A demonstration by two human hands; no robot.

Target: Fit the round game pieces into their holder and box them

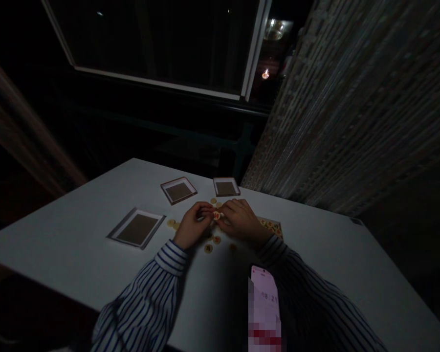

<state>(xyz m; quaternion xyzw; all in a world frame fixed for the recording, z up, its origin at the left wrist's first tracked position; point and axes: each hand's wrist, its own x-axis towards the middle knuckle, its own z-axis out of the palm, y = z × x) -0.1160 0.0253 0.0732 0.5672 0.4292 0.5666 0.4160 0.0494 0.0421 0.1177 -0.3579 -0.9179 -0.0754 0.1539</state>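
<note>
A round Chinese chess piece (216,215) with a red character shows between the fingertips of both my hands, above the middle of the white table (212,288). My left hand (193,224) pinches it from the left with curled fingers. From the other side my right hand (242,220) closes on it, thumb and fingers bent. Several loose pieces lie around the hands: one with a dark character (208,249), one with a red character (216,240), and pale ones such as the piece (171,223) at left. Partly behind my right wrist sits a box of pieces (275,228).
Three shallow trays or lids lie on the table: one at left (112,236), one at back centre (165,191) and one at back right (238,190). A lit phone (264,286) is beside my right forearm. String curtains (333,98) hang at right.
</note>
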